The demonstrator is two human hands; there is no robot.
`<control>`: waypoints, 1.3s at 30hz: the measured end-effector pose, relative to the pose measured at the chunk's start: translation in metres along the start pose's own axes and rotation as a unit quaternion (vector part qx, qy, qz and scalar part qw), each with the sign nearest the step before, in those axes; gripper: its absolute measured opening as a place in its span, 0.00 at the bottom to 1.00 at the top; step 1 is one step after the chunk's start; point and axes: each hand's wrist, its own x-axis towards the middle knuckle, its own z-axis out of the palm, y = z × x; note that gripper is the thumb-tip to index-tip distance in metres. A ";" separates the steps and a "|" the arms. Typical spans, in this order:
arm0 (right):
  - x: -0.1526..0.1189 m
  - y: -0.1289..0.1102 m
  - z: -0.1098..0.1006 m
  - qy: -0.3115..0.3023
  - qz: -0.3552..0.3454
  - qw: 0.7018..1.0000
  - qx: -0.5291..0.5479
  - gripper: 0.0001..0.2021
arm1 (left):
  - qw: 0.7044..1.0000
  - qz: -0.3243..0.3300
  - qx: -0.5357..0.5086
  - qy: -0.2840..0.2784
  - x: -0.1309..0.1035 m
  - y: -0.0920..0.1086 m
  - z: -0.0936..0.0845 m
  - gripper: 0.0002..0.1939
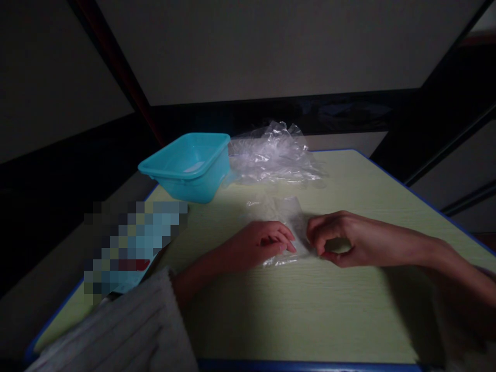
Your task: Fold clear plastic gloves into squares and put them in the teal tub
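A small clear plastic bag (pixel 292 209) lies flat on the pale table in front of me. Across its lower left part rests my left hand (pixel 263 243), palm down, its fingers loosely bent and apart. My right hand (pixel 335 237) is at the bag's right edge, thumb and forefinger closed in a pinch that forms a ring. The bag's edge runs to these fingertips. What exactly lies between them is partly hidden.
A turquoise plastic basin (pixel 209 178) stands at the back left, with a small pale piece inside. Beside it spreads a crumpled heap of clear plastic (pixel 271 157). A pixelated flat object (pixel 139 248) lies at the left edge of the blue-rimmed table (pixel 310 320).
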 end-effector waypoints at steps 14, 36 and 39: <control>0.000 -0.004 -0.005 0.035 0.020 0.998 0.038 0.08 | 0.979 0.058 0.167 0.100 -0.002 0.001 0.019 0.14; 0.003 0.004 -0.001 0.050 -0.016 0.997 -0.054 0.04 | 0.972 0.085 0.173 0.131 0.002 -0.001 0.025 0.08; 0.003 0.004 -0.001 0.052 -0.032 0.997 -0.047 0.05 | 0.973 0.088 0.163 0.136 0.002 -0.002 0.025 0.07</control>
